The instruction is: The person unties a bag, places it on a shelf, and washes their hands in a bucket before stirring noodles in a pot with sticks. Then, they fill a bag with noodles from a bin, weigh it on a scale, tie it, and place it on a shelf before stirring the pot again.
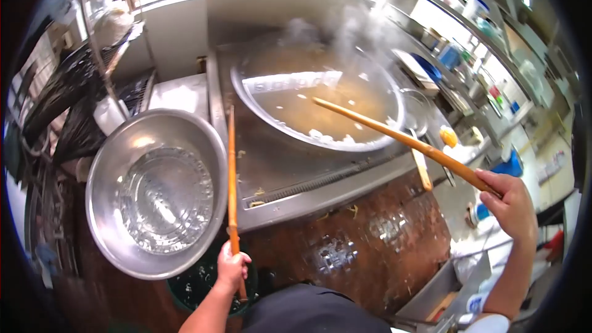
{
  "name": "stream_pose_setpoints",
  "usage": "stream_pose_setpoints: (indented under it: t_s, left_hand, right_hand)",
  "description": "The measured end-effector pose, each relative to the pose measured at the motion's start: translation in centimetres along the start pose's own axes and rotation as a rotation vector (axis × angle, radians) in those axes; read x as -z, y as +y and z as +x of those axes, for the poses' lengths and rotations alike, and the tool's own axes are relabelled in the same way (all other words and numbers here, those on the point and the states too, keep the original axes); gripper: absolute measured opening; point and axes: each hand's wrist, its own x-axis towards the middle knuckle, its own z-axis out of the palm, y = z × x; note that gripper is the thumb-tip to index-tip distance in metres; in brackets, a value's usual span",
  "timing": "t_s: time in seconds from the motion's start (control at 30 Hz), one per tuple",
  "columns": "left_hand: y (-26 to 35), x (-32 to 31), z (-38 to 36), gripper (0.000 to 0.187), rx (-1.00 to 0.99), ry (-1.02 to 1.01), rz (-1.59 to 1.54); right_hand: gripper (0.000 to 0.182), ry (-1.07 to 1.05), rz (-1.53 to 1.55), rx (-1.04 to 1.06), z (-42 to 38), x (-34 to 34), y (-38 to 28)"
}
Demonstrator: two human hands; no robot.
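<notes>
My left hand [232,267] is closed round the lower part of a long wooden stick [232,185], which stands up between a large metal bowl and the metal stove top. The big steel bowl [165,200] holds clear liquid and lies left of that stick. In my right hand [507,200] is a second wooden stick [401,138], slanting up to the left. Its far tip is over a large round pot [398,95] of steaming yellowish-brown liquid with white bits along the near rim.
A wooden-handled tool [422,169] rests at the stove's front right edge. Shelves [493,37] with containers run along the right. A rack with black plastic [74,92] stands at the left. Below are a wet brown floor [370,240] and a dark green tub [191,287].
</notes>
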Motion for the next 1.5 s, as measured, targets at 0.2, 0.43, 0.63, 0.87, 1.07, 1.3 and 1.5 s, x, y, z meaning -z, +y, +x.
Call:
stream_pose_setpoints:
  t_s: [0.2, 0.43, 0.63, 0.87, 1.07, 1.3, 1.5]
  left_hand:
    - [-5.6, 2.0, -1.9, 0.028, -0.184, 0.057, 0.088]
    - [8.7, 2.2, -0.1, 0.038, 0.082, -0.171, -0.021]
    - [17.0, 2.5, 5.0, 0.025, -0.108, 0.006, 0.267]
    - [31.5, -3.8, 13.0, 0.031, -0.222, 0.115, 0.676]
    - [41.0, -18.4, 22.0, 0.023, -0.275, 0.166, 1.152]
    - [36.7, -30.2, 34.0, 0.034, -0.202, 0.214, 1.732]
    - [33.0, -40.1, 34.9, 0.032, -0.398, 0.028, 1.896]
  right_hand:
    - [0.023, -0.143, -0.504, 0.111, 10.1, -3.3, -5.1]
    - [0.023, -0.414, -0.568, 0.016, 23.1, -20.2, -6.2]
    - [0.025, -0.314, -0.544, 0.027, 35.4, -34.5, -1.2]
    - [0.028, -0.224, -0.366, -0.036, 44.2, -37.8, 2.6]
    - [0.032, -0.124, 0.044, -0.087, 43.6, -39.4, 17.8]
    - [0.035, -0.329, 0.388, -0.235, 29.7, -13.3, 31.5]
    - [0.034, -0.175, 0.179, -0.386, 22.3, 3.9, 29.7]
